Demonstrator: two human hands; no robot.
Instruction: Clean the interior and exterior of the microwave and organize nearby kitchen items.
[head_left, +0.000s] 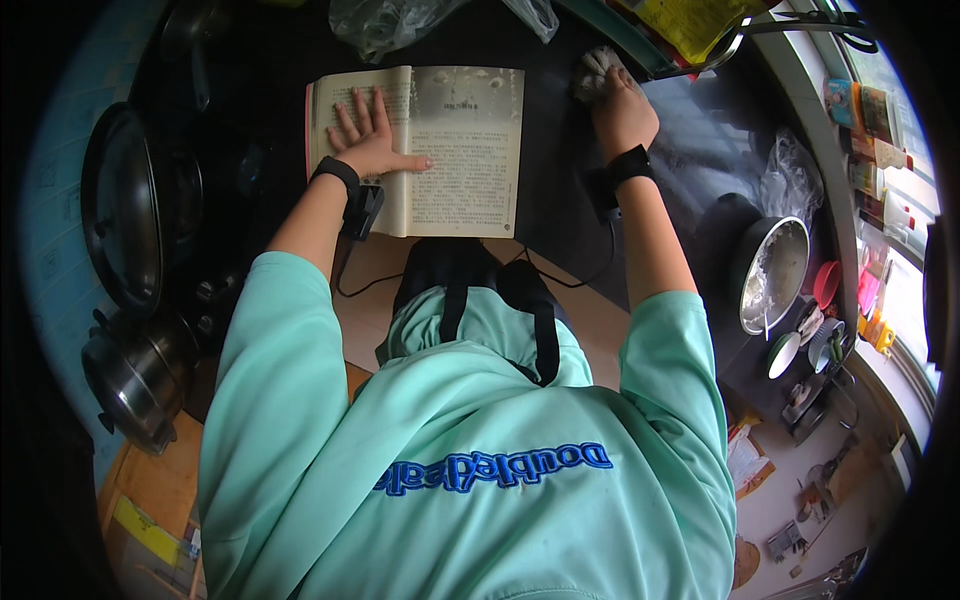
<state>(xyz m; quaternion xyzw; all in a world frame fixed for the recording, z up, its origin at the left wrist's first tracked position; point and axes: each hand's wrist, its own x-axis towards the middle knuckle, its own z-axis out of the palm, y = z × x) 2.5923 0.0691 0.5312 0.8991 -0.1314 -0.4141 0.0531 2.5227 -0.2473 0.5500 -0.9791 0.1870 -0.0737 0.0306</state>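
An open paperback book (465, 172) lies on the dark countertop (555, 202) before me, with print on both pages. My left hand (367, 139) rests flat on its left page, fingers spread, the thumb reaching across the fold onto the right page. To the right of the book, my right hand (626, 112) grips a crumpled whitish cloth (598, 71) against the countertop. Part of the cloth is hidden under the fingers. Both wrists wear black straps with small devices attached.
Clear plastic bags (397, 26) lie beyond the book. A pan (776, 274) with white residue stands at right, near small bowls (784, 354). At left are a lidded wok (124, 210) and a steel pot (139, 382). Jars (862, 105) line the windowsill.
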